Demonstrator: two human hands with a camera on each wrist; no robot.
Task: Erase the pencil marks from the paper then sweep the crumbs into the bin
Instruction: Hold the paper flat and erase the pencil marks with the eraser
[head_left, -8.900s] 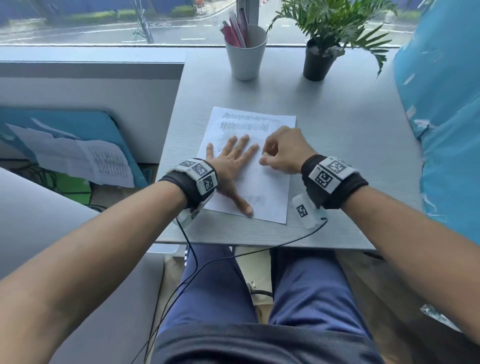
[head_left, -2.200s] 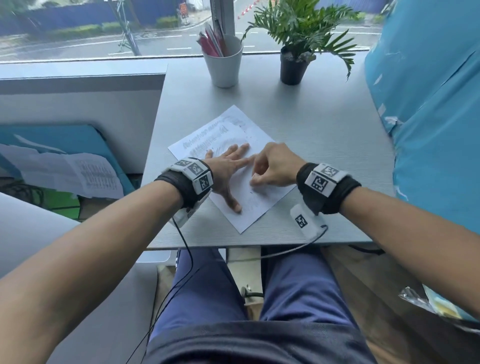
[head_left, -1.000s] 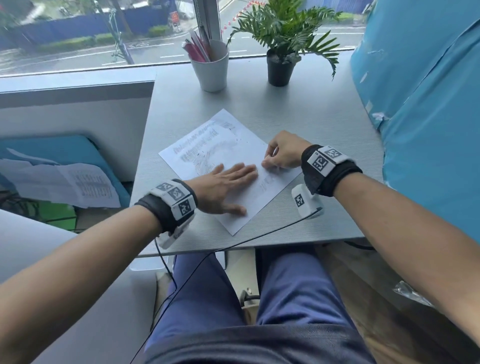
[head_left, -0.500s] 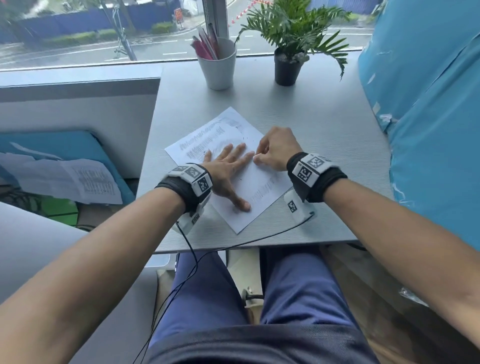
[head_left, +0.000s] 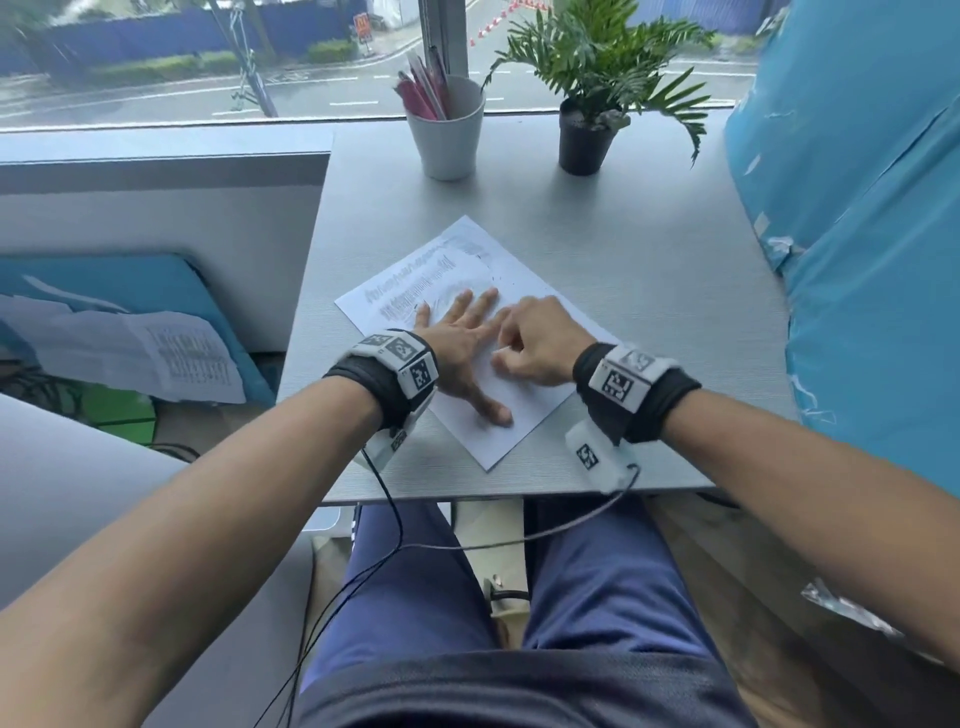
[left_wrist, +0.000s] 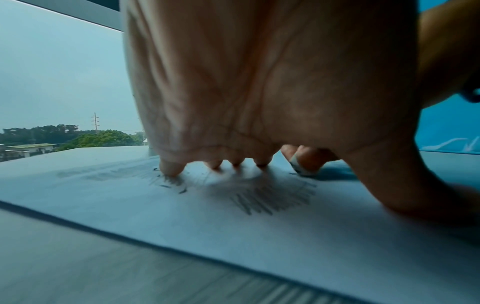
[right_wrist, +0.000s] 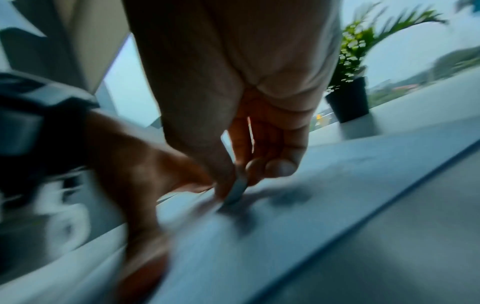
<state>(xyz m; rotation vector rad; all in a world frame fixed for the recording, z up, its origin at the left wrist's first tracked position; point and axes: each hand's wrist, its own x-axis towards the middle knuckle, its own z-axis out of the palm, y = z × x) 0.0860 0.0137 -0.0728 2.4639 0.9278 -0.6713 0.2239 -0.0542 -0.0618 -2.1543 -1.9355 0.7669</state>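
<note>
Both my hands sit on the paper: left hand spread flat, pinning it; right hand, at its 3 o'clock, pinches the eraser down.

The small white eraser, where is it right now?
The small white eraser is pinched in the right hand, pressed onto the white sheet of paper on the grey table, just right of the flat left hand.
</note>
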